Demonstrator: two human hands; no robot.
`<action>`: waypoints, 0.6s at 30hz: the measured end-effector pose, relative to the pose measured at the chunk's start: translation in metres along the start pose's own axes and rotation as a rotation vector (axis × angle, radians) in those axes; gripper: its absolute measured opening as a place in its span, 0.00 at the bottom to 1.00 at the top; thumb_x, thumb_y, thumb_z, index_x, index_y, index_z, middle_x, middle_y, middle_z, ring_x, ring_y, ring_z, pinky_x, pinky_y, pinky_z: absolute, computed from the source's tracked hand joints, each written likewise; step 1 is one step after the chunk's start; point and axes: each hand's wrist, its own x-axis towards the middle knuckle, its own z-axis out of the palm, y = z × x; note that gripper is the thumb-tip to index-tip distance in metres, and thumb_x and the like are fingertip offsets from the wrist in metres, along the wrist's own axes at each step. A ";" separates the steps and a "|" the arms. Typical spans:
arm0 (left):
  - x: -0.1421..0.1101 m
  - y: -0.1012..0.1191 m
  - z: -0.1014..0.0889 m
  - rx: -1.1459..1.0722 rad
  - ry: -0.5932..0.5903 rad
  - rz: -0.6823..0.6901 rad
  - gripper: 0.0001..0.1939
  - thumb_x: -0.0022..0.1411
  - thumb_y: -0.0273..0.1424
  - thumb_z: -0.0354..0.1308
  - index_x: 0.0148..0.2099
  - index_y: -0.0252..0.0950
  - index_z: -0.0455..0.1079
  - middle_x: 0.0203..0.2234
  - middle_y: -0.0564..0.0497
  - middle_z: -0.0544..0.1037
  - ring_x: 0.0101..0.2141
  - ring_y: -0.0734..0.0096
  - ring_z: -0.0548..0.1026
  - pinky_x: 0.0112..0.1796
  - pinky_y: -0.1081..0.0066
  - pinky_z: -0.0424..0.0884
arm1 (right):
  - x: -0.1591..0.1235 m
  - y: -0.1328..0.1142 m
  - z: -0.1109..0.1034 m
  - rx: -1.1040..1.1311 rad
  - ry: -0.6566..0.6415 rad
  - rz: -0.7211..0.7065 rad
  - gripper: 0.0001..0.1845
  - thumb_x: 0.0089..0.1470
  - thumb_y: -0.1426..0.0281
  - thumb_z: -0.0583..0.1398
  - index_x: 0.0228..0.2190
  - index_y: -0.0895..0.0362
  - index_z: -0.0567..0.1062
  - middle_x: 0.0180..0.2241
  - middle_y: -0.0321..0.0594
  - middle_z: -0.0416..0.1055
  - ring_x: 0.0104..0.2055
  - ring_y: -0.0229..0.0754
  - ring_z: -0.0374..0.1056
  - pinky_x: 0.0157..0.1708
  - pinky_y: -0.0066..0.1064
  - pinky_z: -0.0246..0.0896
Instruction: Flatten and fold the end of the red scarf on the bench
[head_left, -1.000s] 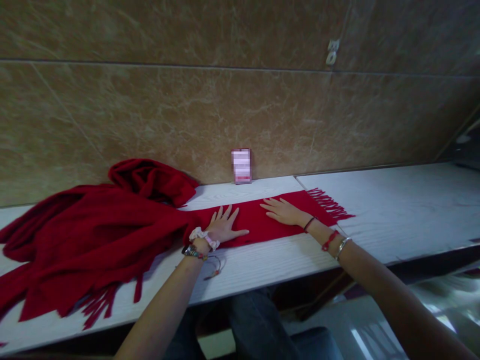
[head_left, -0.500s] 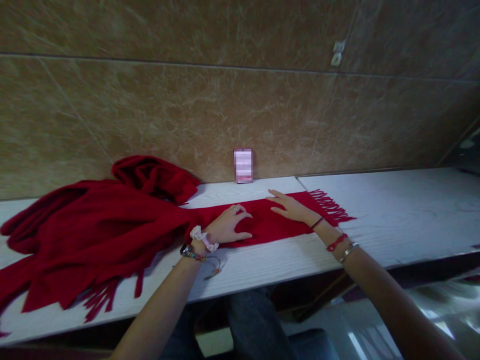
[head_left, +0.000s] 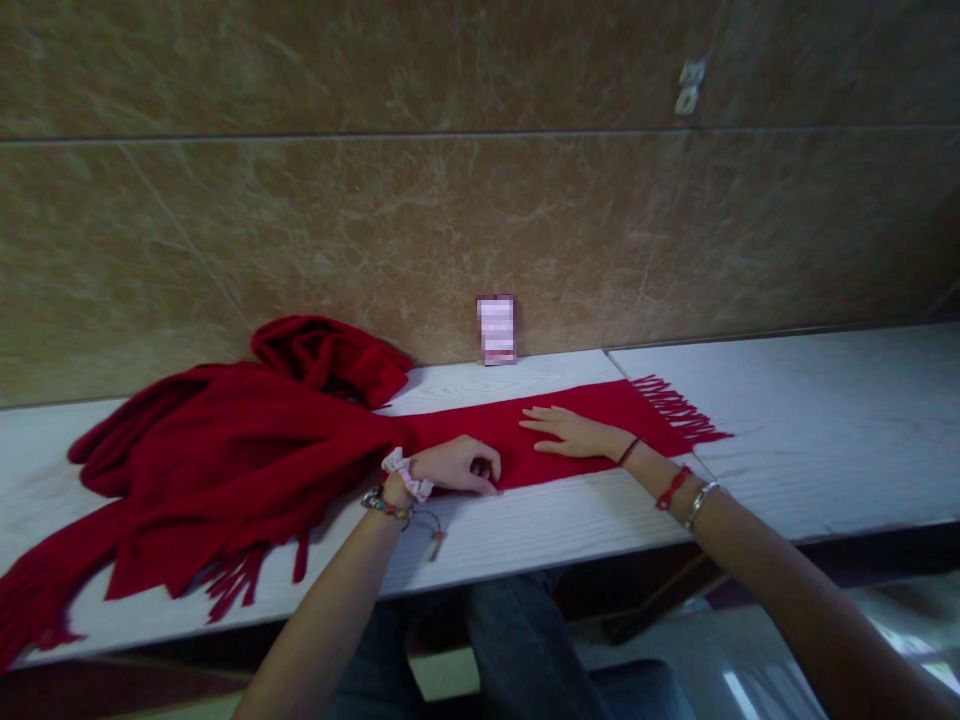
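A red scarf lies flat in a strip along the white table, with its fringed end pointing right. To the left it runs into a loose, folded heap of red fabric with more fringe. My left hand is at the strip's near edge, fingers curled and thumb drawn in, pinching the scarf there; the fingertips are partly hidden. Flat on the strip, left of the fringe, rests my right hand, its fingers stretched out and spread.
A phone with a blurred-out screen leans upright against the brown marble-look wall. The white table stretches right beyond the fringe, with a seam across it. Below its front edge are my legs in jeans.
My left hand has moved nearer to the strip's near edge and its fingers have curled in. My right hand has slid left and slightly toward me, still flat. The view has shifted slightly.
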 end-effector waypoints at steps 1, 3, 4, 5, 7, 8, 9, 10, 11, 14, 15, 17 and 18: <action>0.000 -0.001 -0.001 -0.013 0.001 0.001 0.08 0.51 0.33 0.62 0.32 0.33 0.71 0.22 0.56 0.71 0.24 0.80 0.67 0.29 0.80 0.61 | 0.000 0.000 -0.001 0.005 0.001 -0.003 0.29 0.58 0.57 0.49 0.58 0.56 0.58 0.62 0.44 0.49 0.65 0.44 0.42 0.61 0.44 0.39; -0.002 -0.001 -0.003 -0.036 0.009 0.017 0.10 0.52 0.35 0.62 0.32 0.33 0.72 0.23 0.55 0.72 0.26 0.79 0.67 0.30 0.80 0.61 | 0.000 0.000 -0.002 0.014 0.003 -0.005 0.29 0.58 0.57 0.50 0.58 0.55 0.59 0.62 0.44 0.49 0.64 0.44 0.42 0.61 0.44 0.39; -0.002 -0.001 -0.004 -0.052 0.014 0.029 0.11 0.53 0.37 0.61 0.32 0.33 0.73 0.24 0.54 0.73 0.26 0.79 0.67 0.30 0.79 0.61 | 0.000 0.000 -0.002 0.018 0.003 -0.005 0.29 0.58 0.57 0.50 0.58 0.55 0.59 0.62 0.44 0.49 0.64 0.44 0.42 0.61 0.44 0.39; -0.003 -0.001 -0.005 -0.070 0.020 0.041 0.13 0.54 0.38 0.60 0.32 0.32 0.73 0.25 0.54 0.73 0.27 0.78 0.67 0.31 0.79 0.62 | 0.000 0.000 -0.003 0.022 0.002 -0.007 0.29 0.58 0.57 0.50 0.58 0.55 0.59 0.62 0.44 0.49 0.64 0.44 0.42 0.61 0.44 0.39; -0.005 -0.001 -0.008 -0.106 0.043 0.052 0.15 0.55 0.40 0.59 0.32 0.32 0.73 0.25 0.53 0.74 0.27 0.77 0.67 0.32 0.78 0.62 | -0.001 0.000 -0.003 0.025 -0.004 -0.007 0.29 0.58 0.57 0.51 0.58 0.55 0.59 0.62 0.43 0.49 0.65 0.44 0.42 0.61 0.44 0.39; -0.005 0.000 -0.008 -0.120 0.055 0.052 0.15 0.55 0.40 0.59 0.33 0.31 0.73 0.25 0.52 0.74 0.27 0.77 0.68 0.32 0.78 0.63 | -0.001 0.000 -0.004 0.025 -0.007 -0.003 0.29 0.57 0.57 0.51 0.58 0.55 0.59 0.62 0.43 0.49 0.65 0.43 0.42 0.61 0.43 0.39; -0.005 0.000 -0.008 -0.130 0.063 0.049 0.15 0.55 0.40 0.59 0.33 0.31 0.73 0.25 0.52 0.74 0.27 0.77 0.68 0.31 0.78 0.63 | -0.001 0.000 -0.004 0.026 -0.009 0.000 0.29 0.57 0.57 0.51 0.58 0.54 0.59 0.62 0.42 0.49 0.64 0.43 0.42 0.61 0.43 0.39; -0.005 0.001 -0.008 -0.134 0.061 0.046 0.14 0.55 0.39 0.59 0.34 0.31 0.74 0.26 0.52 0.74 0.27 0.77 0.68 0.31 0.78 0.63 | -0.001 0.000 -0.005 0.026 -0.008 0.002 0.29 0.57 0.57 0.51 0.58 0.54 0.59 0.62 0.42 0.50 0.64 0.43 0.42 0.62 0.42 0.39; -0.004 0.001 -0.007 -0.129 0.049 0.040 0.13 0.54 0.38 0.59 0.34 0.31 0.74 0.25 0.52 0.74 0.27 0.78 0.68 0.31 0.79 0.63 | -0.001 0.000 -0.005 0.026 -0.007 0.001 0.29 0.57 0.57 0.51 0.58 0.55 0.59 0.62 0.43 0.50 0.64 0.43 0.42 0.62 0.42 0.39; -0.001 0.003 -0.003 -0.066 -0.007 0.007 0.08 0.53 0.33 0.61 0.33 0.32 0.74 0.23 0.54 0.74 0.26 0.79 0.68 0.30 0.80 0.62 | -0.001 -0.001 -0.006 0.019 -0.009 -0.009 0.29 0.57 0.58 0.51 0.57 0.57 0.60 0.62 0.44 0.50 0.64 0.44 0.43 0.62 0.41 0.39; 0.000 0.003 -0.001 -0.041 -0.017 -0.004 0.06 0.52 0.31 0.61 0.32 0.33 0.74 0.22 0.55 0.73 0.25 0.80 0.68 0.29 0.81 0.61 | -0.002 -0.001 -0.006 0.014 -0.011 -0.009 0.29 0.57 0.58 0.51 0.57 0.57 0.60 0.62 0.45 0.51 0.64 0.44 0.43 0.62 0.40 0.39; 0.002 0.005 0.002 -0.005 -0.020 -0.013 0.04 0.51 0.29 0.62 0.32 0.33 0.74 0.21 0.57 0.72 0.24 0.81 0.67 0.28 0.82 0.61 | -0.003 -0.004 -0.008 0.005 -0.001 -0.008 0.29 0.57 0.59 0.52 0.57 0.57 0.61 0.61 0.45 0.52 0.64 0.43 0.44 0.62 0.40 0.40; 0.002 0.005 0.002 0.004 -0.019 -0.013 0.04 0.51 0.28 0.62 0.32 0.34 0.74 0.21 0.57 0.72 0.23 0.81 0.67 0.28 0.82 0.61 | -0.003 -0.006 -0.009 0.005 0.016 -0.013 0.28 0.57 0.59 0.52 0.56 0.58 0.62 0.61 0.45 0.52 0.64 0.43 0.45 0.61 0.39 0.40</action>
